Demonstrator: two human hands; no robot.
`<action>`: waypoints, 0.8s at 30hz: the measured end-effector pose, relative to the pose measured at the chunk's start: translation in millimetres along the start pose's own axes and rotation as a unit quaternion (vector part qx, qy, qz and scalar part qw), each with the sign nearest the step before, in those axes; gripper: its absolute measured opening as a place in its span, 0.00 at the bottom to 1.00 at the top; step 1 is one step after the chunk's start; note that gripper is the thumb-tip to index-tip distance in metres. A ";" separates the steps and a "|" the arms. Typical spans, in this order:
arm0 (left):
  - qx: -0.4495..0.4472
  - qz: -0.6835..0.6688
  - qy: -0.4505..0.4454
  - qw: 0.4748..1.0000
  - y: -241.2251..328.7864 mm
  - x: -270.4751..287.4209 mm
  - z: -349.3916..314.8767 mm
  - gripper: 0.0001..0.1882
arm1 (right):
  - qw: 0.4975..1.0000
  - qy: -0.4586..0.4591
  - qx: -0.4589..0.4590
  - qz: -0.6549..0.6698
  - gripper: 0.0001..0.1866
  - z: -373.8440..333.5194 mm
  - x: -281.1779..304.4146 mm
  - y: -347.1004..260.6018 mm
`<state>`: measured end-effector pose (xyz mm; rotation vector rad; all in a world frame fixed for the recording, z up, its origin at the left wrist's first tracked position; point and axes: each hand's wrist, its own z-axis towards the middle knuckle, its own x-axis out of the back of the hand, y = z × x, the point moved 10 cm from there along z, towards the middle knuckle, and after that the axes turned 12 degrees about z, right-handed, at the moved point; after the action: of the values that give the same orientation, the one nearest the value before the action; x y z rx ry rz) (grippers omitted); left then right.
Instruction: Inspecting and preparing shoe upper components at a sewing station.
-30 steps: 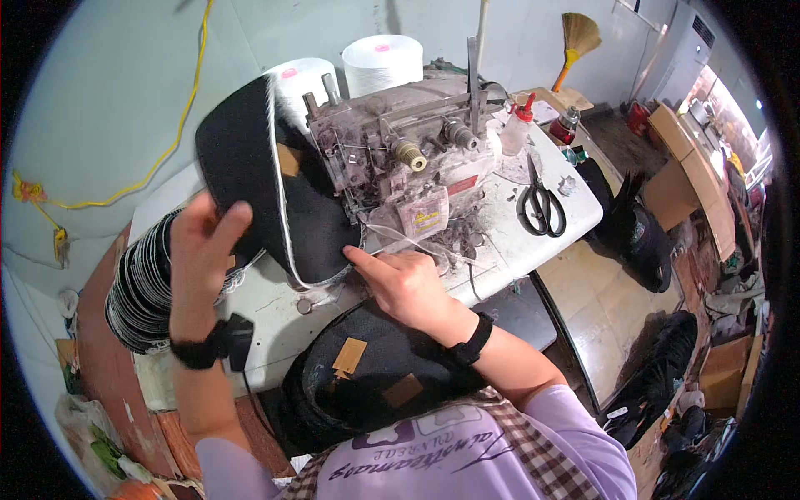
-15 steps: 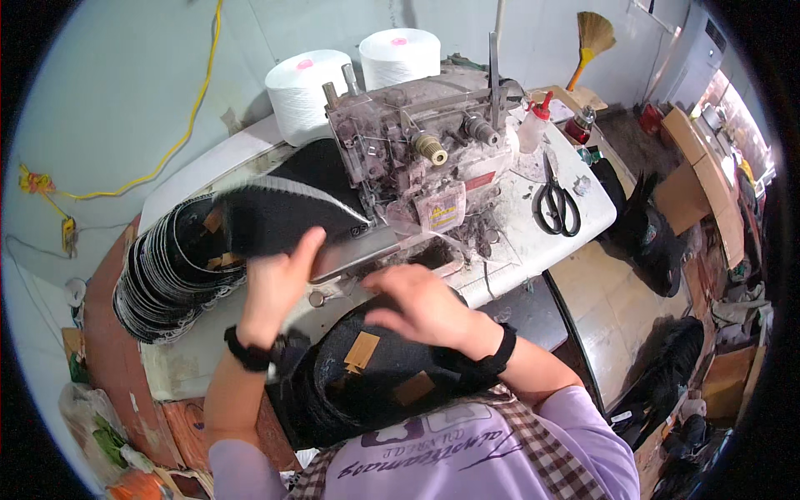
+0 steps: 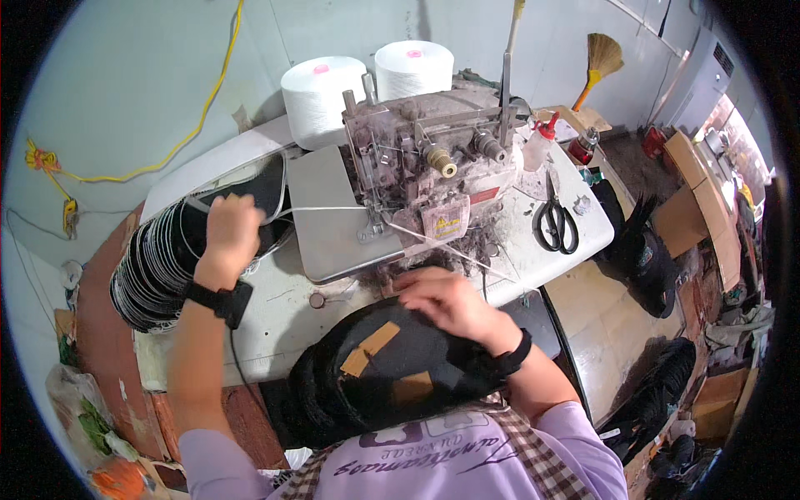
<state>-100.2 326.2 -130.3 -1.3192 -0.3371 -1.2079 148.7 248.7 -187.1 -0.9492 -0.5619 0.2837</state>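
A black fabric piece (image 3: 254, 192) with a white stitched edge lies at the far end of a row of similar edged pieces (image 3: 154, 271). My left hand (image 3: 231, 232) is closed on its near part. From it a white thread chain (image 3: 325, 207) stretches to the dusty overlock sewing machine (image 3: 433, 158). Over my lap rests a pile of black fabric pieces (image 3: 375, 387) with tan patches (image 3: 369, 348). At its far edge, my right hand (image 3: 450, 307) touches the top with loosely bent fingers; the fingertips are partly hard to make out.
Two white thread cones (image 3: 325, 100) stand behind the machine. Black scissors (image 3: 555, 221) and a red-capped bottle (image 3: 539, 142) are on the white table (image 3: 525, 258) to the right. Cardboard (image 3: 704, 204) and dark fabric heaps (image 3: 654, 400) lie farther right.
My left hand has carried the black piece left from the machine's plate to the row, drawing out the white thread chain. My right hand has moved slightly right, onto the lap pile.
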 end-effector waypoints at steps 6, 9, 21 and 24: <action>0.028 -0.116 0.012 0.993 14.3 28.2 -56.1 0.11 | 0.997 0.015 0.010 -0.076 0.08 10.4 9.4 -13.6; -0.027 -0.494 -0.009 0.869 74.1 90.8 -46.7 0.15 | 0.990 -0.040 -0.033 -0.135 0.17 0.5 -32.1 0.0; -0.065 -0.687 -0.204 0.695 141.4 26.2 -85.9 0.12 | 0.984 -0.044 0.000 -0.171 0.10 -6.5 -19.0 -21.6; -0.054 -0.679 -0.183 0.709 134.4 31.2 -86.8 0.11 | 0.995 -0.032 0.009 -0.090 0.10 -5.5 3.3 -8.8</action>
<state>-15.0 209.6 -206.0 -1.3479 -1.7871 -2.1428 154.4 241.5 -181.2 -0.8675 -0.6972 0.1582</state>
